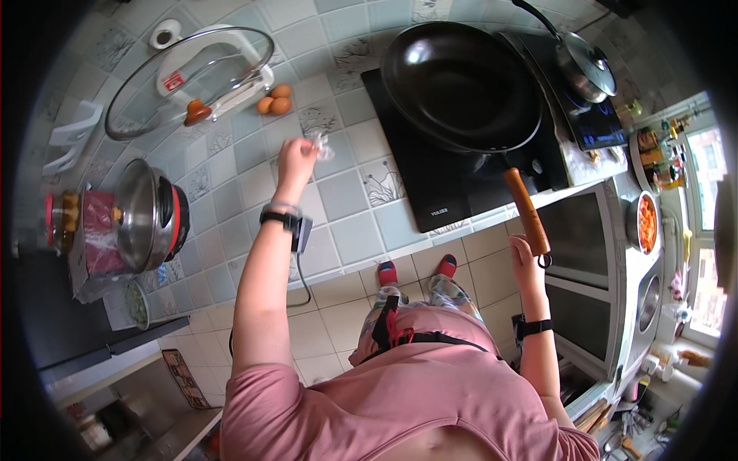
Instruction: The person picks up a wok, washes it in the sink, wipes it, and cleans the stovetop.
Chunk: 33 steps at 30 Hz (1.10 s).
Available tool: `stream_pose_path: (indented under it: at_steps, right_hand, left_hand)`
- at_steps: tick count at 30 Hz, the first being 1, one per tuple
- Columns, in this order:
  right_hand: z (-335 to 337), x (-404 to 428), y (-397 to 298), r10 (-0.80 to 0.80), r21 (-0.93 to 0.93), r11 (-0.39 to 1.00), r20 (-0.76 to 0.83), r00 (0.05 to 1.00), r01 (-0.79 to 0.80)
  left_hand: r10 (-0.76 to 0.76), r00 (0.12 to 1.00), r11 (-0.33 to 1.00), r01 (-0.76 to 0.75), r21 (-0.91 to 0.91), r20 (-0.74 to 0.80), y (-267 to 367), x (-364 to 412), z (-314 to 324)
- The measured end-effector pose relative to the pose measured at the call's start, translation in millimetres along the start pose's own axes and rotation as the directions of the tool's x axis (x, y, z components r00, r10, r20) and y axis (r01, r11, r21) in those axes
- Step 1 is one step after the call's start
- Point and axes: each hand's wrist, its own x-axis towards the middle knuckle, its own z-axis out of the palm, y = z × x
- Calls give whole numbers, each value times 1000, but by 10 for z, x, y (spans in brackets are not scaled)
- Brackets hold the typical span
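My left hand (297, 158) is over the tiled counter (344, 192), its fingers closed on a small crumpled whitish piece (323, 147), plastic film or tissue. Several brown eggs (281, 98) sit together just beyond it. To the right, a large black wok (461, 86) stands on a black induction cooktop (438, 196). Its wooden handle (524, 204) sticks out over the counter's front edge. My right hand (527, 262) is at the end of that handle, partly covered by it; I cannot tell whether it touches or grips it.
A glass lid (144, 112) stands at the back left, a steel pan (138, 216) at the left. A lidded saucepan (582, 66) is on a second cooktop (594, 124) at the right. A bowl of orange pieces (647, 223) stands far right. A cable (305, 282) hangs by my left arm.
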Motion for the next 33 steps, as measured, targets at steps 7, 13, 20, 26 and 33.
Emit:
stream_pose_path:
  at_steps: [7, 13, 20, 26, 33]
  right_hand:
    - [-84, -189, -30, 131, 5, 991, 20, 991, -131]
    - [-134, -429, 102, 198, -17, 980, 20, 980, -197]
    - [-66, -410, 275, 294, -55, 955, 104, 950, -290]
    - [-55, -413, 313, 298, -11, 954, 113, 948, -299]
    - [55, -393, 283, 212, 29, 975, 154, 965, -219]
  left_hand:
    - [-172, 962, 985, 162, 61, 212, 318, 302, 774]
    - [-50, 915, 983, 116, -141, 401, 746, -430, 714]
    - [233, 972, 971, -231, -56, 43, 1154, -614, 910]
    - [111, 988, 991, -102, -87, 106, 1299, -399, 1201]
    - [212, 954, 932, -131, -339, 214, 1853, -724, 1495]
